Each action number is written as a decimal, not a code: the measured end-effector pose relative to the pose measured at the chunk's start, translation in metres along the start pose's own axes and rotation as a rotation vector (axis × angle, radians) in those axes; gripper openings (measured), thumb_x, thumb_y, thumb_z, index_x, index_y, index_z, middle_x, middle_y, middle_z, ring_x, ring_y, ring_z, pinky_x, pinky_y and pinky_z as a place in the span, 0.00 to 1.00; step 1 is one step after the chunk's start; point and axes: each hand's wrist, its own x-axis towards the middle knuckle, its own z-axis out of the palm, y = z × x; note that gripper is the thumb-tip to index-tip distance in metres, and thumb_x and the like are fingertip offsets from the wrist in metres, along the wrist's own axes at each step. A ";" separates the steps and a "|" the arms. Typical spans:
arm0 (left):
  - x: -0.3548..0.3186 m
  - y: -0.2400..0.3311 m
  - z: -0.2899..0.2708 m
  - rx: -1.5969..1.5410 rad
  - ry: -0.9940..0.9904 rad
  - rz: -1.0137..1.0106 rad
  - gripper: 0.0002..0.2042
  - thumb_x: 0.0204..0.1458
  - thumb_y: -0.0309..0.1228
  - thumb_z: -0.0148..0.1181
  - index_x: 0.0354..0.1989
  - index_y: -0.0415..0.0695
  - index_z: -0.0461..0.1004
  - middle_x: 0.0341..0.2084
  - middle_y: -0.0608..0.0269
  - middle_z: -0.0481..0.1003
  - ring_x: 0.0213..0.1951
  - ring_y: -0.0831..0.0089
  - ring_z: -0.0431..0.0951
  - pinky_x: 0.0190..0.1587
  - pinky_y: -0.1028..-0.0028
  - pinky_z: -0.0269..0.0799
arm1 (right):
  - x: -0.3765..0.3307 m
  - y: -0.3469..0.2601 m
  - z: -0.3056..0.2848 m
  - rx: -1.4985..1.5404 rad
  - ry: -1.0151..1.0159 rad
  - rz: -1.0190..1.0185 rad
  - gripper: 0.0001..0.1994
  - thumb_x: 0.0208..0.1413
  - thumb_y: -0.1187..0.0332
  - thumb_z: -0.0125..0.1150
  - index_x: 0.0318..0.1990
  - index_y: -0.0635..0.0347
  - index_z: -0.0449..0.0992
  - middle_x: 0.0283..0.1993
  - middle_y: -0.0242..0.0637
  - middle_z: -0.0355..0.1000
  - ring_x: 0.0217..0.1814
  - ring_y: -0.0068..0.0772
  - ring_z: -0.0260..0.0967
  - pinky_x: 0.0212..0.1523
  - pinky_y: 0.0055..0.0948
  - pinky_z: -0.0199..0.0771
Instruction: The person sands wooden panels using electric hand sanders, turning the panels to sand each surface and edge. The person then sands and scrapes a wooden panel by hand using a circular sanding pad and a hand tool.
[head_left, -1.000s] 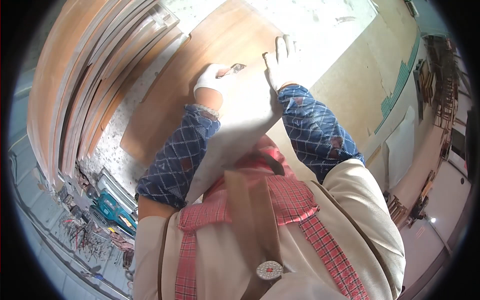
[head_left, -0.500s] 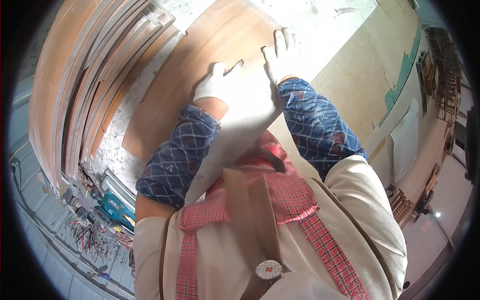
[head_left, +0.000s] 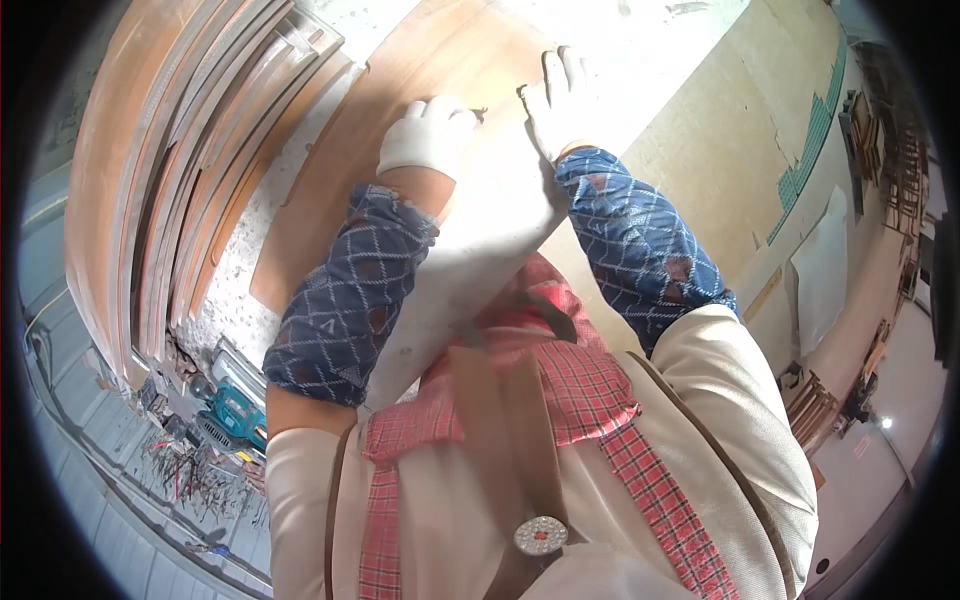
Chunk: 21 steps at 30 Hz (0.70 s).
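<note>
A curved, reddish-brown wooden panel [head_left: 335,150] lies in front of me on a white, speckled surface. My left hand [head_left: 425,137], in a white glove, rests over the panel with its fingers curled. A small dark bit shows at its fingertips, too small to name. My right hand [head_left: 562,105], gloved too, lies by the panel's right side in bright glare, with its fingers stretched out and the thumb apart. That glare washes out the panel's edge beside it. Blue checked sleeve covers reach over both forearms.
To the left stands a stack of curved wooden panels [head_left: 150,180]. Below it, a teal power tool [head_left: 232,412] lies near scattered debris [head_left: 190,465]. At right are a large beige board [head_left: 690,150] and a green strip [head_left: 800,180]. A red checked apron [head_left: 580,385] covers my front.
My left hand has turned over, its fingers now curled with the back of the glove upward. My right hand stays almost in place; the view has shifted slightly.
</note>
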 end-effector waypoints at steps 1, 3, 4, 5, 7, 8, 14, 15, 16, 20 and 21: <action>0.001 0.000 0.001 0.002 0.000 -0.004 0.15 0.50 0.21 0.59 0.45 0.51 0.80 0.42 0.64 0.75 0.44 0.59 0.76 0.45 0.65 0.76 | 0.002 -0.001 -0.005 0.170 -0.045 0.096 0.33 0.63 0.47 0.52 0.70 0.57 0.63 0.75 0.49 0.53 0.76 0.60 0.48 0.76 0.52 0.44; 0.002 0.004 0.007 0.133 -0.232 -0.015 0.16 0.50 0.21 0.58 0.46 0.51 0.79 0.44 0.67 0.75 0.43 0.60 0.76 0.45 0.65 0.77 | -0.002 0.001 -0.001 0.205 -0.024 0.119 0.33 0.63 0.47 0.52 0.70 0.56 0.63 0.75 0.48 0.53 0.76 0.60 0.48 0.76 0.52 0.44; -0.002 0.002 0.014 0.131 -0.233 -0.012 0.16 0.50 0.21 0.58 0.46 0.51 0.79 0.44 0.67 0.75 0.43 0.60 0.76 0.45 0.65 0.77 | -0.004 0.003 0.002 0.245 -0.002 0.137 0.33 0.63 0.47 0.52 0.70 0.55 0.62 0.75 0.48 0.53 0.76 0.61 0.48 0.76 0.52 0.43; -0.007 0.001 0.017 0.056 -0.205 -0.062 0.16 0.50 0.21 0.58 0.47 0.52 0.79 0.45 0.67 0.75 0.43 0.60 0.76 0.45 0.66 0.77 | -0.004 0.005 0.005 0.246 0.000 0.141 0.33 0.63 0.47 0.52 0.70 0.55 0.62 0.75 0.48 0.53 0.76 0.61 0.48 0.76 0.52 0.43; -0.015 -0.004 0.019 0.020 -0.136 0.003 0.17 0.49 0.21 0.58 0.47 0.52 0.79 0.47 0.68 0.76 0.43 0.60 0.76 0.46 0.65 0.77 | -0.005 0.009 0.008 0.128 -0.039 0.080 0.33 0.63 0.47 0.52 0.70 0.54 0.62 0.76 0.47 0.53 0.76 0.60 0.48 0.76 0.53 0.43; -0.016 -0.003 0.012 0.045 -0.050 0.086 0.17 0.48 0.21 0.59 0.47 0.52 0.79 0.46 0.68 0.75 0.44 0.59 0.76 0.46 0.66 0.77 | -0.004 0.007 0.004 0.130 -0.039 0.080 0.33 0.63 0.47 0.52 0.70 0.54 0.62 0.76 0.47 0.53 0.76 0.60 0.48 0.76 0.53 0.43; 0.004 0.008 -0.006 0.084 -0.168 -0.015 0.17 0.49 0.21 0.62 0.47 0.52 0.78 0.46 0.66 0.75 0.47 0.59 0.76 0.48 0.66 0.77 | -0.005 0.002 -0.004 0.253 -0.054 0.155 0.34 0.64 0.44 0.48 0.72 0.54 0.60 0.78 0.45 0.49 0.78 0.59 0.43 0.77 0.51 0.39; 0.008 0.008 0.009 0.036 -0.295 -0.292 0.17 0.49 0.21 0.63 0.47 0.53 0.78 0.47 0.67 0.75 0.47 0.59 0.76 0.47 0.64 0.78 | -0.004 0.002 -0.004 0.230 -0.071 0.155 0.34 0.64 0.44 0.48 0.72 0.54 0.60 0.78 0.45 0.49 0.78 0.59 0.43 0.77 0.51 0.40; 0.005 0.004 0.011 0.048 -0.310 -0.246 0.17 0.48 0.20 0.63 0.47 0.53 0.78 0.48 0.67 0.74 0.48 0.59 0.75 0.48 0.64 0.78 | -0.003 0.001 -0.004 0.208 -0.088 0.155 0.34 0.64 0.44 0.49 0.72 0.54 0.60 0.78 0.45 0.49 0.78 0.59 0.43 0.77 0.51 0.41; -0.010 0.002 -0.002 0.039 -0.142 0.028 0.18 0.46 0.20 0.63 0.46 0.53 0.79 0.47 0.67 0.74 0.46 0.60 0.75 0.48 0.65 0.77 | -0.007 0.006 0.005 0.184 -0.074 0.139 0.33 0.64 0.45 0.50 0.72 0.53 0.61 0.78 0.45 0.50 0.78 0.59 0.43 0.77 0.52 0.42; -0.009 0.002 -0.004 0.004 -0.098 0.020 0.17 0.47 0.20 0.63 0.45 0.53 0.79 0.46 0.67 0.74 0.45 0.60 0.75 0.48 0.65 0.77 | -0.006 0.005 0.002 0.213 -0.072 0.146 0.33 0.64 0.45 0.51 0.72 0.53 0.61 0.78 0.44 0.50 0.79 0.59 0.42 0.77 0.52 0.42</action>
